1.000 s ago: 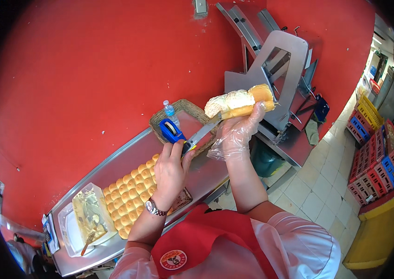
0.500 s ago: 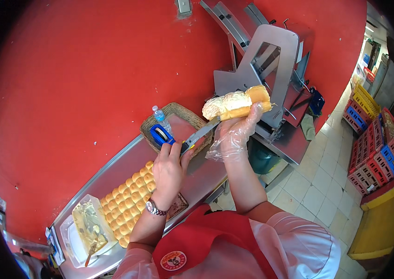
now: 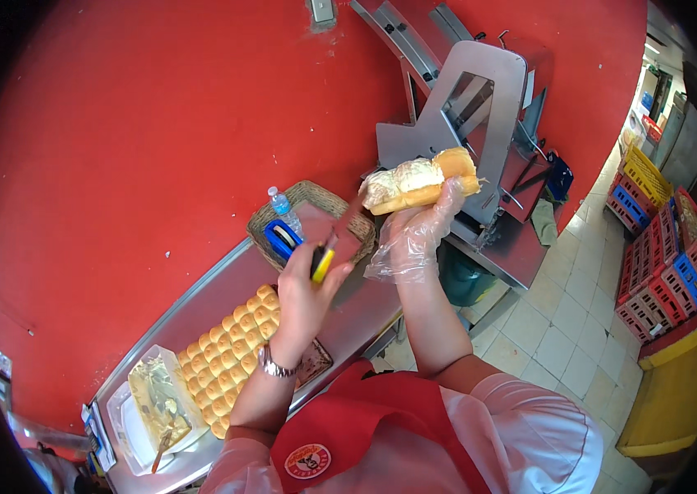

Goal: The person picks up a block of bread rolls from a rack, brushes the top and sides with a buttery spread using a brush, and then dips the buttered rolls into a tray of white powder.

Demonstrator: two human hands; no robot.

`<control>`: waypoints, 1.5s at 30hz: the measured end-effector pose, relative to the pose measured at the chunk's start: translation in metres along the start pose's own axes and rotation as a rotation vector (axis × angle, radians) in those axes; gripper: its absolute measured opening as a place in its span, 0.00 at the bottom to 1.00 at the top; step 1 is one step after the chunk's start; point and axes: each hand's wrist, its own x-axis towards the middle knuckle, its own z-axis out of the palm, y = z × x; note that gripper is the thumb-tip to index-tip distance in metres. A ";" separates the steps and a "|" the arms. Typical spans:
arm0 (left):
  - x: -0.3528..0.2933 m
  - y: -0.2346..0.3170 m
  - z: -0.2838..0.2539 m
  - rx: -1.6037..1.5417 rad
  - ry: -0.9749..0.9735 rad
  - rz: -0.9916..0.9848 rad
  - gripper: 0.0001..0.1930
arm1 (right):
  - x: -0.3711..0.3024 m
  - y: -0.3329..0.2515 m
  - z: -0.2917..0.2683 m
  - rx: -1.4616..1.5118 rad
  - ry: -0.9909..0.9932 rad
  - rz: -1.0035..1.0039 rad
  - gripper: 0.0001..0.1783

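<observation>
Where the knife (image 3: 324, 265) lay half a second ago with its tip along the lower edge of the roll (image 3: 414, 183), it has since swung from nearly two o'clock to about one o'clock, bringing the tip towards the roll's nine o'clock end. The blade (image 3: 348, 218) appears narrow and blurred; whether it touches the bread cannot be determined. The left hand (image 3: 303, 288) is bare and closed around the handle, its wrist rotated so that more yellow shows. The right hand (image 3: 421, 235), in a clear plastic glove, has barely moved and supports the roll from six o'clock, thumb against the near side.

The roll is held raised, between one and two o'clock from the left hand. A pale coating covers its nine o'clock portion and stops short of the golden three o'clock end, so coverage is judged incomplete. The change is judged to shift attention to the coated end, leaving the bare part unattended.

Other items noted: a basket (image 3: 260, 209) at twelve o'clock from the left hand, holding a blue tape dispenser (image 3: 281, 238) and a bottle (image 3: 284, 206); joined buns (image 3: 229, 354) at eight o'clock on the tabletop (image 3: 362, 309), with a smeared tub (image 3: 149, 383) beyond.
</observation>
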 end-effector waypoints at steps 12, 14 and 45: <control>0.069 0.030 0.037 -0.080 0.144 0.166 0.10 | -0.028 -0.012 0.046 -0.237 0.107 -0.174 0.31; 0.070 0.035 0.038 -0.085 0.148 0.163 0.10 | -0.032 -0.017 0.053 -0.242 0.114 -0.193 0.31; -0.003 -0.075 0.055 -0.280 -0.098 -0.436 0.05 | 0.026 -0.055 -0.014 -0.009 0.032 -0.093 0.30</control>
